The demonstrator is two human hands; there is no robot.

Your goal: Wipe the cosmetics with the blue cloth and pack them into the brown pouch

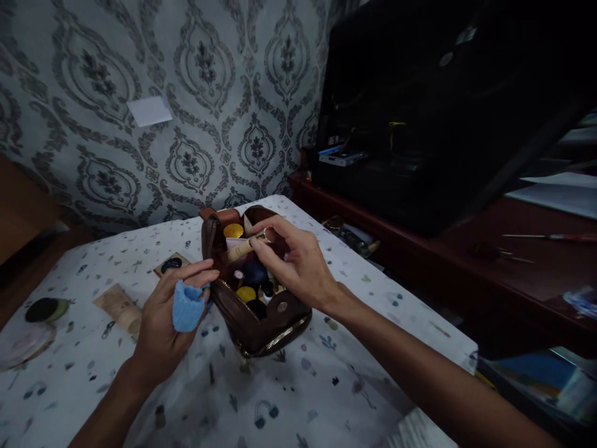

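Observation:
A brown zippered cosmetics bag [275, 336] stands unzipped on the table. My right hand [298, 264] is over its opening, thumb and fingers pinching a slim beige cosmetic tube [240, 251] by its shiny end. Inside the bag are a yellow round lid [234, 231], a second yellow lid [246, 294], a dark blue round item [254, 272] and a small bottle with a black cap [267, 289]. My left hand [163, 317] holds a bunched light blue cloth [188, 306] against its palm, with its fingertips at the bag's left rim.
Left of the bag, a beige squeeze tube [119, 308], a dark round item [171, 265], a green-and-black round container [45, 310] and a pale round item [23, 342] lie on the patterned white tablecloth [261, 398]. At right stands a dark red desk [466, 274] with a large black screen [420, 124].

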